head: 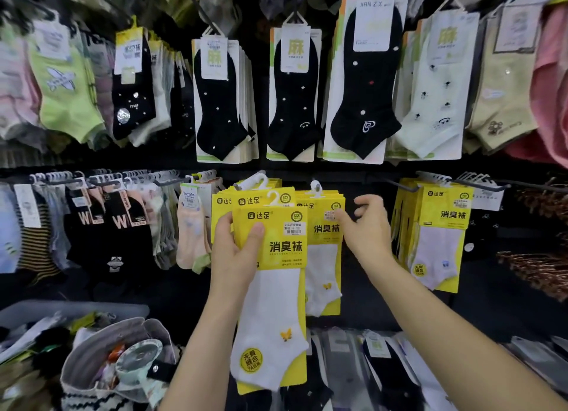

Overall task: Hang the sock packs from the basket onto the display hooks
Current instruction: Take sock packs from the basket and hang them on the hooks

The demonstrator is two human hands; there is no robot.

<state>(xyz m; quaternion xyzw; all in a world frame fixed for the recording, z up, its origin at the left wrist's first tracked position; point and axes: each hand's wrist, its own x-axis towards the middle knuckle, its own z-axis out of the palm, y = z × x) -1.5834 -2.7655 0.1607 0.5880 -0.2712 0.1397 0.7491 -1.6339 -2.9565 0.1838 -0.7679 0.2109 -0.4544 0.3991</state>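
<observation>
My left hand grips a stack of yellow sock packs by the upper card, thumb across the front; the front pack shows a white sock with a small yellow butterfly. Its white plastic hanger sticks up above the card. My right hand is just to the right, fingers apart and curled, touching the top of the same yellow packs hanging on the display hook. More of these yellow packs hang on the hook further right.
Rows of black, white, green and pink socks hang on hooks above and to the left. A grey basket with mixed goods and a bag sits at lower left. Flat sock packs lie on the shelf below.
</observation>
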